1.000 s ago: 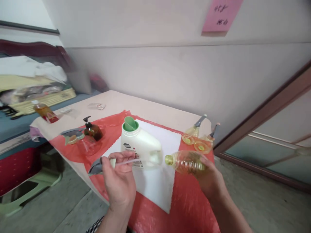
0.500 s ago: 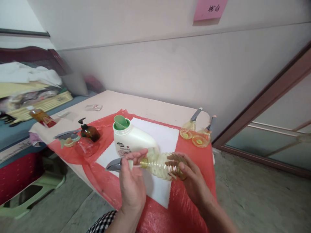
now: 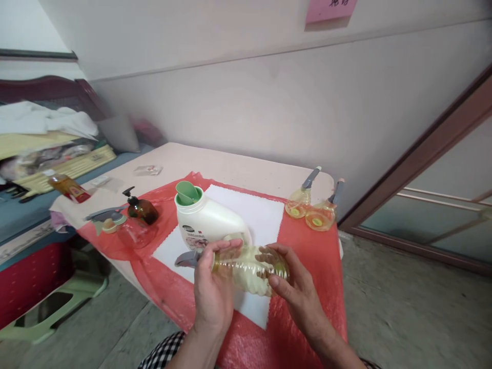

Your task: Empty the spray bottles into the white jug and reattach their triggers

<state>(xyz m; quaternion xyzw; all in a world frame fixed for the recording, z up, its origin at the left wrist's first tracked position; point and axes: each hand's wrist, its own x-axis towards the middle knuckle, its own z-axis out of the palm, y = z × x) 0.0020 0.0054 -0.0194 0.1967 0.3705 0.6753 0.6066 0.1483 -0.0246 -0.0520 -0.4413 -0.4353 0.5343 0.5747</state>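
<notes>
A see-through yellowish spray bottle point(image 3: 246, 269) lies on its side in the air above the front of the table, neck to the left. My left hand point(image 3: 213, 297) is closed around its neck and the base of the grey trigger spray head point(image 3: 187, 259), which pokes out past the fingers. With curled fingers, my right hand point(image 3: 303, 294) grips the bottle's base end. Just behind my left hand stands a white jug point(image 3: 211, 220) with a green spout point(image 3: 188, 192) in its mouth. Where the spray head joins the neck is hidden by my left hand.
A white cloth point(image 3: 249, 205) lies on red plastic sheeting point(image 3: 307, 328). Two spray bottles with yellow liquid point(image 3: 320, 218) stand back right. At left are a brown pump bottle point(image 3: 142, 209), a clear reddish container point(image 3: 134, 233) and an amber bottle point(image 3: 69, 187). A green stool point(image 3: 61, 307) stands below.
The spray head and bottle have come together; the gap with the thin tube between them no longer shows. My left hand has shifted slightly right, onto the bottle's neck.
</notes>
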